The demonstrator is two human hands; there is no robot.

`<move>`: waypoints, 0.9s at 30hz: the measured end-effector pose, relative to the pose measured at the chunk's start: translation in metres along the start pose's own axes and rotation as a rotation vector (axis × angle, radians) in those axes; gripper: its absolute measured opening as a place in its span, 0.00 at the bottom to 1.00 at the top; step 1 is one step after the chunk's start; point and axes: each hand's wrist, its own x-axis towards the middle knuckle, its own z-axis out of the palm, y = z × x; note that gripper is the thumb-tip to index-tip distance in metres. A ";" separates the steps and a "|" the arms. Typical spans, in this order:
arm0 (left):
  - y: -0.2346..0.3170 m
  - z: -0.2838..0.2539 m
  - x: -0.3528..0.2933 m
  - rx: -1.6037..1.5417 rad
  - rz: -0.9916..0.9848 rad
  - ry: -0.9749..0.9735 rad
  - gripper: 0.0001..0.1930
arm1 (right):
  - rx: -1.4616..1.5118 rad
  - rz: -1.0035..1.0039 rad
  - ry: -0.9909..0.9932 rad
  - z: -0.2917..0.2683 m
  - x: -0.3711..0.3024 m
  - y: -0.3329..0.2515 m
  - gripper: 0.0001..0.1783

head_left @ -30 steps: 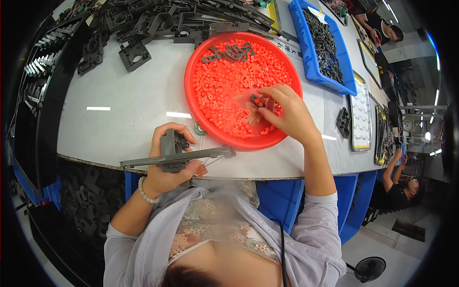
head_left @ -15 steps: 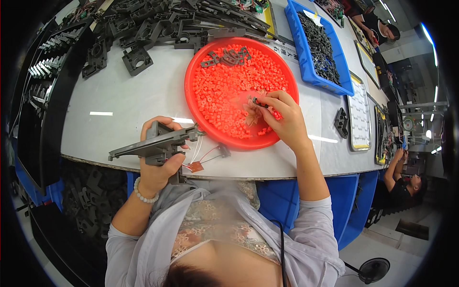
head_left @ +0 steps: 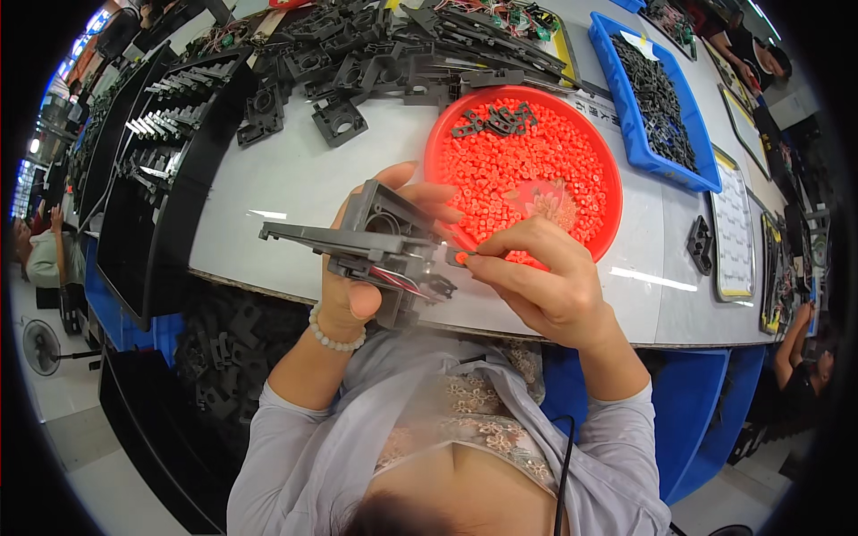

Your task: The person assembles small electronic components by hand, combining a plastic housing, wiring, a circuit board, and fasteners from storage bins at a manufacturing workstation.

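My left hand grips a dark grey plastic housing with a round opening and a long flat arm reaching left. Red and white wires run along its underside. Between the thumb and fingertips of my right hand is a small red plastic ring, close to the housing's right end; a dark bit beside it is too small to make out. Just behind both hands stands a round red tray full of loose red rings, with several dark grey clips on top.
Dark grey housings lie piled at the back. A blue bin of small dark parts stands at the back right, near a white panel and a single dark part. A black rack is at left. Other people work on both sides.
My right hand has left the tray and come to the housing with a red ring. The left hand has turned the housing, and its wires now sit against it. The view has shifted.
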 end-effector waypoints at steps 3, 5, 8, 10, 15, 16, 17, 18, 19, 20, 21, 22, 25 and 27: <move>0.002 0.004 -0.003 0.033 -0.021 0.007 0.59 | -0.098 -0.020 -0.094 -0.001 0.005 -0.007 0.13; 0.001 0.004 -0.003 0.061 -0.026 0.007 0.59 | -0.156 -0.001 -0.154 -0.003 0.007 -0.010 0.13; -0.002 0.003 -0.002 0.093 0.004 -0.079 0.58 | -0.181 0.000 -0.247 -0.003 0.011 -0.014 0.13; -0.003 0.007 -0.002 0.018 -0.053 -0.073 0.57 | -0.175 -0.030 -0.224 -0.001 0.014 -0.016 0.08; -0.004 0.008 -0.003 0.022 -0.089 -0.074 0.55 | -0.127 0.021 -0.286 -0.001 0.016 -0.014 0.07; -0.004 0.008 -0.005 0.022 -0.112 -0.072 0.54 | -0.131 0.029 -0.314 -0.001 0.016 -0.014 0.07; -0.004 0.011 -0.005 0.021 -0.115 -0.075 0.54 | -0.132 0.032 -0.313 0.000 0.016 -0.014 0.07; -0.002 0.015 -0.006 0.007 -0.126 -0.051 0.53 | -0.095 0.031 -0.298 0.000 0.016 -0.013 0.09; -0.001 0.017 -0.006 -0.007 -0.137 -0.026 0.52 | -0.057 0.029 -0.282 0.001 0.016 -0.012 0.11; -0.002 0.017 -0.006 -0.007 -0.140 -0.028 0.52 | -0.057 0.031 -0.281 0.003 0.015 -0.009 0.11; -0.003 0.015 -0.005 0.040 -0.094 -0.022 0.51 | -0.058 0.020 -0.252 0.007 0.013 -0.006 0.12; -0.005 0.013 -0.004 0.088 -0.048 -0.016 0.50 | -0.060 0.008 -0.224 0.010 0.010 -0.003 0.13; -0.007 0.005 -0.006 0.116 -0.001 -0.004 0.50 | -0.048 -0.046 -0.122 0.019 0.000 0.006 0.13; -0.009 0.007 -0.007 0.142 0.005 0.016 0.50 | -0.030 -0.020 -0.087 0.024 -0.004 0.006 0.13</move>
